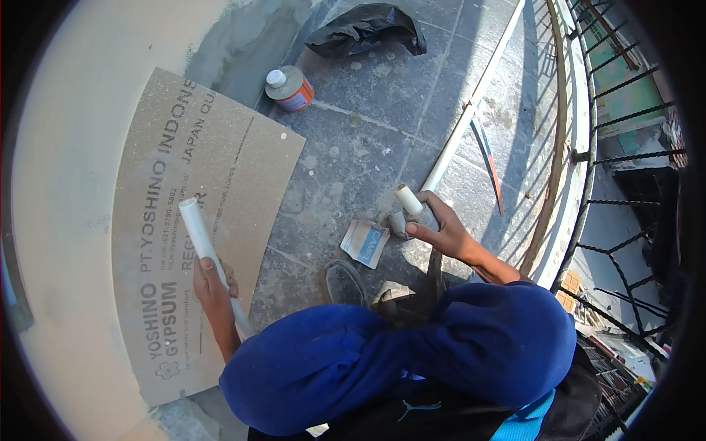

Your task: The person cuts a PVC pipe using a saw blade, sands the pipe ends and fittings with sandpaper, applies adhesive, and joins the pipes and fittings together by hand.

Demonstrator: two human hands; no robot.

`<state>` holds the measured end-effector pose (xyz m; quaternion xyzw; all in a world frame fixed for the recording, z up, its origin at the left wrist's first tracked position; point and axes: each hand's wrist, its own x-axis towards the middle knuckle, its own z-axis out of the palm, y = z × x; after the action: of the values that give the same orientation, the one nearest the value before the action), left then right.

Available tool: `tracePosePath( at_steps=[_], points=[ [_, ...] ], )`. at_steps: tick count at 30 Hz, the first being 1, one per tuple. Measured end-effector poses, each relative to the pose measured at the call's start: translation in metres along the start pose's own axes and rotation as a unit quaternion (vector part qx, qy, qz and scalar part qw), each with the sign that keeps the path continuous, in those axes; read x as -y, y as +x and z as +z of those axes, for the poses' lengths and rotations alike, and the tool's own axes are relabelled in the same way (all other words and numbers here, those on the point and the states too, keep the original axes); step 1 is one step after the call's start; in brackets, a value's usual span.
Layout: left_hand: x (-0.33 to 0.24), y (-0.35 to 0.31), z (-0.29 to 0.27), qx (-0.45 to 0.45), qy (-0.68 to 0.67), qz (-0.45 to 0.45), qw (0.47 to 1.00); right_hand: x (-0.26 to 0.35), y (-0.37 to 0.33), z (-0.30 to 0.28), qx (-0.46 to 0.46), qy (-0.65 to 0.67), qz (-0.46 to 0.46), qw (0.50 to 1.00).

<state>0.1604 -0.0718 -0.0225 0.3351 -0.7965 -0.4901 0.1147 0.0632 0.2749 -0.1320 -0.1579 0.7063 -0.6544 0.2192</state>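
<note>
My left hand [213, 285] is wrapped around a white plastic pipe [196, 226], which slants up and away over the printed board. Its near end passes behind my blue-clad knee. In my right hand [446, 232] is a short white pipe piece [408, 200] with a tan end, gripped between thumb and fingers. A grey rounded piece [398, 223] sits against it below; I cannot tell whether the two are joined. Close beyond that hand a long white pipe [471, 110] runs away across the tiles, and whether it touches the held piece is hidden.
A large brown gypsum board [220, 147] leans at the left. Beyond it stand a white-capped can [290, 90] and a black plastic bag [365, 31]. Torn blue-and-white packaging [365, 242] lies before my feet. A thin dark-and-red strip [487, 158] and metal railing [588, 198] are to the right.
</note>
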Motion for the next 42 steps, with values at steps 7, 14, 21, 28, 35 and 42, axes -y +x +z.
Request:
tracePosePath(
  at_steps=[7,14,21,28,35,42],
  points=[
    [0.139,0.023,0.107,0.101,0.248,0.064,0.961,-0.026,0.008,0.037,0.079,0.291,0.102,0.948],
    [0.133,0.004,0.141,-0.014,0.262,0.239,0.935,-0.020,0.018,0.052,0.063,0.270,0.113,0.954],
    [0.063,-0.031,0.167,0.271,-0.054,0.113,0.954,-0.033,0.035,0.094,-0.019,0.164,0.172,0.971],
    [0.080,-0.021,0.123,0.210,-0.532,-0.251,0.781,-0.057,0.037,0.041,0.217,-0.488,-0.182,0.826],
    [0.077,-0.030,0.112,0.237,-0.646,-0.332,0.645,-0.104,0.040,0.053,0.221,-0.588,-0.310,0.714],
    [0.080,-0.029,0.109,0.284,-0.671,-0.311,0.611,-0.106,0.044,0.041,0.154,-0.496,-0.210,0.828]
  ],
)
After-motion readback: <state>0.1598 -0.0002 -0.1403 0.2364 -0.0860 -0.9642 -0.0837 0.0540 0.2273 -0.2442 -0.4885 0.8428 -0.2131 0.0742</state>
